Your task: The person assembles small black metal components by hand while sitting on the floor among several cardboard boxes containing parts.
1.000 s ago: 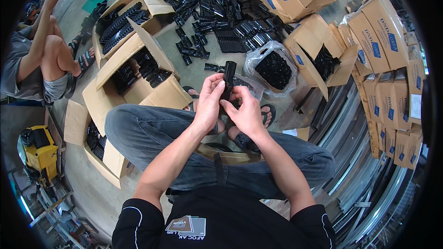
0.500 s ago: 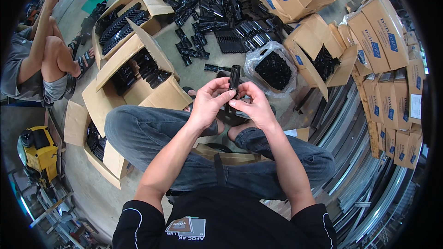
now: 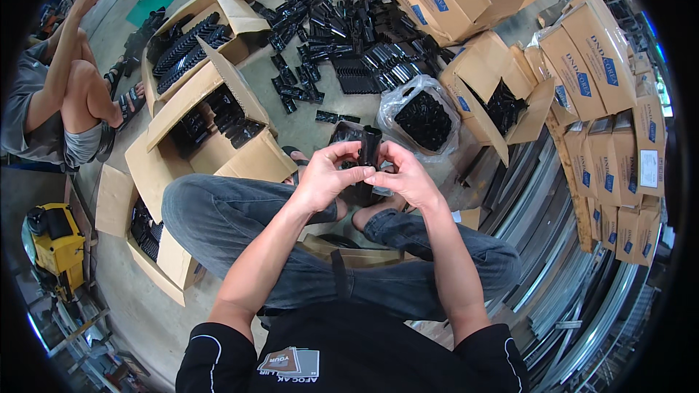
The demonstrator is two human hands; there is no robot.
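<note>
A glossy black tube-shaped part (image 3: 370, 144) stands roughly upright in front of my shins, held between both hands. My left hand (image 3: 331, 177) is closed on its left side, thumb laid across the near face. On the opposite side my right hand (image 3: 408, 175) grips it, fingers curled behind and the thumb tip meeting the left thumb. The part's lower end is mostly hidden by the thumbs. Just beyond the hands, a clear plastic bag (image 3: 387, 114) holds small black pieces, and a single black part (image 3: 337, 116) lies on the floor.
A large heap of black parts (image 3: 342, 25) covers the floor ahead. Open cartons (image 3: 251, 156) with black parts stand at left; another open carton (image 3: 535, 120) and stacked boxes (image 3: 586, 76) at right. Long metal profiles (image 3: 561, 276) lie at right. Another person (image 3: 54, 102) sits far left.
My hands and the black part have dropped slightly, and its top now reaches less far above my fingers. The thumbs have come together across its near face.
</note>
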